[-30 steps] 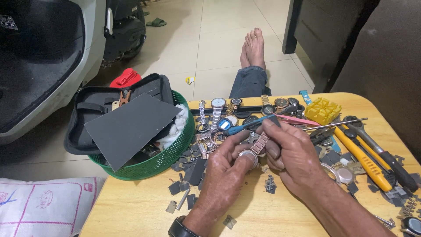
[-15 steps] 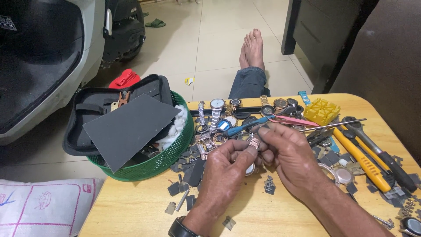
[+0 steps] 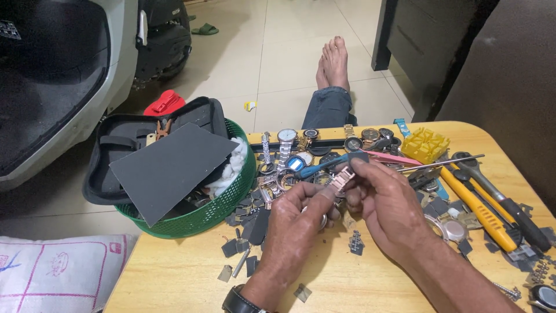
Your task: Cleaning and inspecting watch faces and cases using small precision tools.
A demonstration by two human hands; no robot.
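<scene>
Both grips on rose-gold watch band [image 3: 343, 178]

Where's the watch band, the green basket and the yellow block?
watch band [image 3: 343, 179], head view, on its links between the fingers.
green basket [image 3: 229, 203], head view, on its outer wall.
yellow block [image 3: 426, 145], head view, on its top.

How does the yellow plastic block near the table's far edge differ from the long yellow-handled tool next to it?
The yellow plastic block is squat, roughly square, with a ridged, pegged top; the yellow-handled tool is long and slim. The block is yellow all over; the tool's handle carries black parts. The block sits at the far edge; the tool runs diagonally toward the near right. Both lie on the wooden table, untouched by either hand.
</scene>
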